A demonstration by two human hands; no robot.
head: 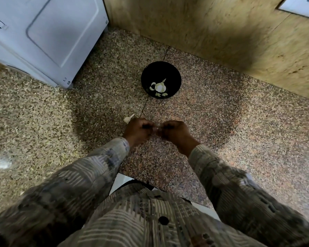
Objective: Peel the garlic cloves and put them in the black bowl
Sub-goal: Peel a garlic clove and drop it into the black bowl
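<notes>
**Both hands on a clove, black bowl part filled**

A white, smooth-panelled appliance [43, 32] stands far left on the speckled granite counter [239, 131]. A pale garlic piece [128, 118] with a pointed tip lies on the stone, just beside the left hand [138, 131]. That hand's fingers are curled, pinching something small and pale, likely a garlic clove [156, 129], though blur hides its shape. Beyond, the round black bowl [161, 68] holds a white bulb [160, 87] and several loose cloves [163, 94]. The right hand [175, 132], also curled, pinches the same bit. A tan mottled wall [203, 24] runs behind.
</notes>
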